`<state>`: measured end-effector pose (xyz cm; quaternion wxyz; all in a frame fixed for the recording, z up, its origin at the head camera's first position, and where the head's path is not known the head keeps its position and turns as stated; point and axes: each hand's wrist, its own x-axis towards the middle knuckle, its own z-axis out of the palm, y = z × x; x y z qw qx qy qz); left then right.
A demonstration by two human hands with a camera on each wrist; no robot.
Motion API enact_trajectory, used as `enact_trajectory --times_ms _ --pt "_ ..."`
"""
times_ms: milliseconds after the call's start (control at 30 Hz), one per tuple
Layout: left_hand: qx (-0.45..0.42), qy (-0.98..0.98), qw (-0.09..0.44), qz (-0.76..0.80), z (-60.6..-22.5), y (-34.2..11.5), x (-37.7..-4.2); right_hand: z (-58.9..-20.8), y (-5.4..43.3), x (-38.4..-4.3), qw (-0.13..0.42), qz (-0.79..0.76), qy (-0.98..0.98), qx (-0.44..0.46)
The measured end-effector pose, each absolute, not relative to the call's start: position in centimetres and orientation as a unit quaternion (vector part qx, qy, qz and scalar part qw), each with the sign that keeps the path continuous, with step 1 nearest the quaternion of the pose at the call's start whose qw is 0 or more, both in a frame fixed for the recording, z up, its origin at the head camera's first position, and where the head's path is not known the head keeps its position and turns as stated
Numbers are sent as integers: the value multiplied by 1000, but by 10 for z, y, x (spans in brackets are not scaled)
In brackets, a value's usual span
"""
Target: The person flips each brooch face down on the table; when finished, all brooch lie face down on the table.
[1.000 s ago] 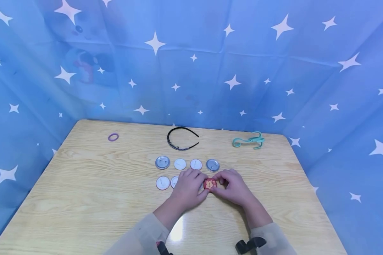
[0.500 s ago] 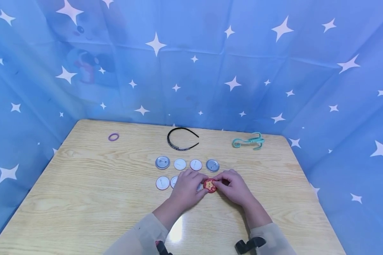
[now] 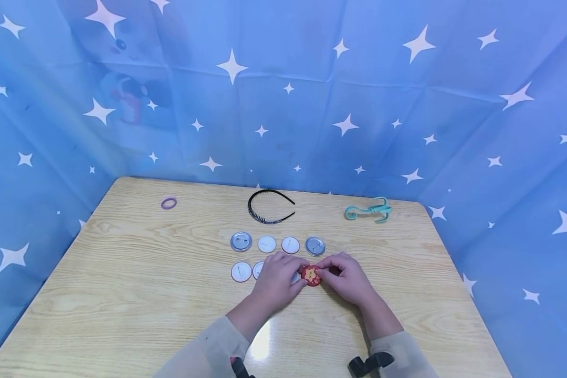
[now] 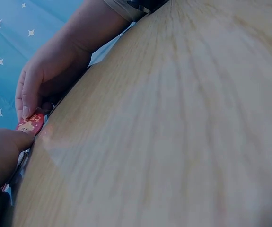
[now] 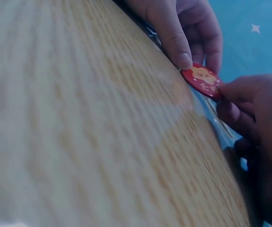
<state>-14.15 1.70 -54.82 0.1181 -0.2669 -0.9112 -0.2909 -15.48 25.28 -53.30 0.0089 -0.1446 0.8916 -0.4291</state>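
Note:
A round red pin badge (image 3: 311,274) with a yellow star-shaped figure faces up between the two hands, also seen as the red badge (image 5: 203,81) in the right wrist view. My left hand (image 3: 275,279) pinches its left edge, thumb at the near side. On the right edge, my right hand (image 3: 346,276) pinches it between thumb and fingertips; the left wrist view has this right hand (image 4: 43,75) across the badge (image 4: 30,124). Part of a row of face-down badges is hidden under my left hand; one white badge (image 3: 241,272) shows at that row's left end.
Behind the hands lies a row of face-down badges, from a silver badge (image 3: 241,241) to another silver badge (image 3: 315,245). Farther back are a purple ring (image 3: 168,203), a black headband (image 3: 264,219) and a teal claw-like clip (image 3: 370,209) on the wooden table (image 3: 123,294).
The red badge has turned a little between the fingers, and its figure now shows more fully. My right thumb has shifted up along its edge. The other things have stayed put.

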Motion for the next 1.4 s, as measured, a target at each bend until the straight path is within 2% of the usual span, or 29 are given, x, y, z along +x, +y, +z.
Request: enact_trajectory --times_ms 600,900,1400 --pt "-255 -905 120 -319 -550 17 -141 -532 254 -152 38 -470 871 -137" --pt "-259 -898 152 -321 -551 18 -140 -533 254 -153 29 -484 861 -154" --pt "-265 -895 139 -332 -548 18 -143 -530 253 -153 35 -487 862 -138"
